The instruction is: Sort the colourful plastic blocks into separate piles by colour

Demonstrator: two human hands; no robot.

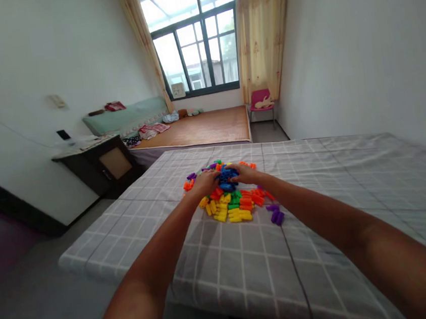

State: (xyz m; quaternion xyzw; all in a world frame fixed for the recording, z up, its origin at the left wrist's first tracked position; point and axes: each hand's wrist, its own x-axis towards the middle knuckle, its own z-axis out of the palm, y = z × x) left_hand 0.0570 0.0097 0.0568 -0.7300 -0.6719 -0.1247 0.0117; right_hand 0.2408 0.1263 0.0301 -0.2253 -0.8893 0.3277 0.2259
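A colourful pile of small plastic building pieces lies on a bed covered by a grey checked sheet [242,258]. In the middle of the pile is a clump of blue plastic pieces [227,177]. My left hand [207,180] is at its left side, fingers bent against it. From the right, my right hand [245,173] curls its fingers around the same clump. Nearer to me are yellow pieces [234,215], green pieces [235,197] and orange pieces [246,200]. Purple pieces [277,216] lie apart, below my right forearm. The fingertips are small and partly hidden.
Beyond the bed stands a second bed with a brown mat [209,127] and some cloths. A dark cabinet [103,166] is at the left, a pink chair [260,101] at the back right. The sheet's near edge [197,303] drops toward me.
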